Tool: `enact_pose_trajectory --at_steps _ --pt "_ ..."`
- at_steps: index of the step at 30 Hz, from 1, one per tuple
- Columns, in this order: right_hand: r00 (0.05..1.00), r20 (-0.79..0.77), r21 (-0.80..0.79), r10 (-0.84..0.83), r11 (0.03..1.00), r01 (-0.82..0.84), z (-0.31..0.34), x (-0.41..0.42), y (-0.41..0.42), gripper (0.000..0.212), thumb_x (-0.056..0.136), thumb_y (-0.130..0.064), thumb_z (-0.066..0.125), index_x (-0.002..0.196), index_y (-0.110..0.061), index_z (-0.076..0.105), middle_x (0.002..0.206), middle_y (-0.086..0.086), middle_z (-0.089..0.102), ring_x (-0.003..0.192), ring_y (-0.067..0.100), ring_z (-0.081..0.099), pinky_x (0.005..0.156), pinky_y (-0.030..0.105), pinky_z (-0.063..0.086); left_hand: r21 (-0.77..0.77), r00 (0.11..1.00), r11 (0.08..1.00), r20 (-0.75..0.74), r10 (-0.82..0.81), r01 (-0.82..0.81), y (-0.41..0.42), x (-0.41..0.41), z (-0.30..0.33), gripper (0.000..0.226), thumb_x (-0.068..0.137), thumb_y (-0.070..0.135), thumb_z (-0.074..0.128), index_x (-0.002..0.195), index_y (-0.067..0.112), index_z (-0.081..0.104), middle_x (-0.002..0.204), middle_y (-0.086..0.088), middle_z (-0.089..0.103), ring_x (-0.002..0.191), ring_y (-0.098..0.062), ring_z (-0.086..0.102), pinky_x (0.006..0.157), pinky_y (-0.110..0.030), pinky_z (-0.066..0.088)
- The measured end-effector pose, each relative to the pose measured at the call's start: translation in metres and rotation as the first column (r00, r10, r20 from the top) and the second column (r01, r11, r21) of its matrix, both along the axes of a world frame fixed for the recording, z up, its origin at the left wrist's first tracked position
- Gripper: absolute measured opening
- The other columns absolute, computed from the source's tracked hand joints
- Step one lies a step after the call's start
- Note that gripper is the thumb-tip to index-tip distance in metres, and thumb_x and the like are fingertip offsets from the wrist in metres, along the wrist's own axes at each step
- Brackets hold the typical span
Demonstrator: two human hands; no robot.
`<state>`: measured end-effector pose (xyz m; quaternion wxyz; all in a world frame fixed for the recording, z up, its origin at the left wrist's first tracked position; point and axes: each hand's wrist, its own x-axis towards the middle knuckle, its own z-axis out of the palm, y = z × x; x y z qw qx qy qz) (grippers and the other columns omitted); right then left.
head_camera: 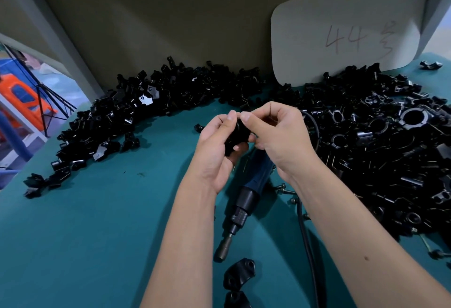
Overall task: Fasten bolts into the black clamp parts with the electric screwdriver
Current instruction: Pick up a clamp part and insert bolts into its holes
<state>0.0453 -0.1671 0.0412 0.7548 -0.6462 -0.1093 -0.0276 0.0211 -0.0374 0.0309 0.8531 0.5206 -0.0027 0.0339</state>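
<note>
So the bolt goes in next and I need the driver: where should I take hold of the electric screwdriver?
Grip the blue handle of the electric screwdriver, from above on the right hand side. It lies flat on the green table, bit pointing toward you, handle partly under your wrists. The cable runs along its right.

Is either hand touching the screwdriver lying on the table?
Apart. The head view shows both the left hand and right hand holding a black clamp part above the electric screwdriver, which rests ungripped on the table.
</note>
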Motion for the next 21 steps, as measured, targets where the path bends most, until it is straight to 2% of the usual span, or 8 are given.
enact_pose_trajectory --at_steps 4,10,12,14,16,19,21 --pt "0.998 -0.024 -0.006 -0.056 0.998 0.055 -0.001 0.002 0.0 0.021 0.091 -0.016 0.08 0.073 -0.017 0.069 0.064 -0.007 0.066 0.061 0.009 0.061 0.051 0.014 0.046 0.051 0.997 0.996 0.032 0.066 -0.068 -0.004 0.001 -0.002 0.017 0.107 0.022 0.053 0.114 0.007 0.056 0.091 -0.003 0.074 0.075 -0.016 0.069 0.06 -0.021 0.05" --pt "0.999 0.004 -0.055 -0.048 0.997 0.049 -0.001 0.007 -0.013 0.013 0.091 -0.018 0.08 0.08 -0.015 0.073 0.068 -0.005 0.069 0.06 0.005 0.063 0.052 0.015 0.046 0.007 0.997 0.999 0.057 0.048 -0.049 -0.001 0.001 -0.005 0.016 0.108 0.01 0.049 0.117 0.005 0.061 0.106 -0.008 0.075 0.092 -0.029 0.073 0.077 -0.028 0.058" --pt "0.998 0.069 -0.094 -0.016 0.995 0.022 0.0 0.007 -0.018 0.004 0.093 -0.017 0.077 0.089 -0.018 0.076 0.074 -0.006 0.07 0.064 0.005 0.063 0.057 0.014 0.048 0.061 0.994 0.996 0.089 0.058 -0.063 -0.002 0.002 -0.007 0.015 0.107 0.01 0.053 0.118 0.007 0.063 0.106 -0.009 0.076 0.094 -0.031 0.074 0.08 -0.029 0.058" --pt "0.992 0.122 -0.117 0.039 0.993 -0.025 0.0 0.007 -0.021 0.012 0.095 -0.012 0.074 0.099 -0.023 0.079 0.083 -0.006 0.072 0.071 0.01 0.066 0.067 0.019 0.054 0.138 0.988 0.986 0.137 0.075 -0.094 -0.002 0.003 -0.009 0.016 0.104 0.009 0.06 0.118 0.01 0.065 0.108 -0.013 0.075 0.097 -0.032 0.075 0.083 -0.032 0.059" --pt "0.986 0.15 -0.148 0.067 0.988 -0.045 0.001 0.007 -0.023 0.02 0.095 -0.009 0.073 0.1 -0.026 0.082 0.089 -0.003 0.077 0.08 0.016 0.067 0.077 0.025 0.057 0.214 0.977 0.967 0.19 0.101 -0.141 -0.001 0.005 -0.009 0.019 0.098 0.005 0.068 0.117 0.011 0.069 0.113 -0.016 0.073 0.102 -0.032 0.074 0.087 -0.039 0.061" --pt "0.982 0.166 -0.152 0.088 0.986 -0.063 0.002 0.005 -0.025 0.02 0.094 -0.005 0.073 0.1 -0.021 0.082 0.091 0.0 0.079 0.079 0.005 0.066 0.075 0.016 0.053 0.294 0.968 0.942 0.231 0.095 -0.163 0.004 0.005 -0.009 0.025 0.092 0.002 0.075 0.115 0.009 0.071 0.113 -0.015 0.074 0.103 -0.037 0.074 0.091 -0.049 0.061" --pt "0.979 0.174 -0.153 0.106 0.985 -0.08 0.002 0.005 -0.026 0.019 0.093 -0.004 0.073 0.102 -0.019 0.082 0.093 0.002 0.079 0.082 0.006 0.067 0.077 0.016 0.053 0.315 0.967 0.936 0.24 0.082 -0.157 0.007 0.005 -0.007 0.028 0.089 0.002 0.078 0.115 0.009 0.072 0.112 -0.016 0.075 0.101 -0.04 0.074 0.089 -0.049 0.062"
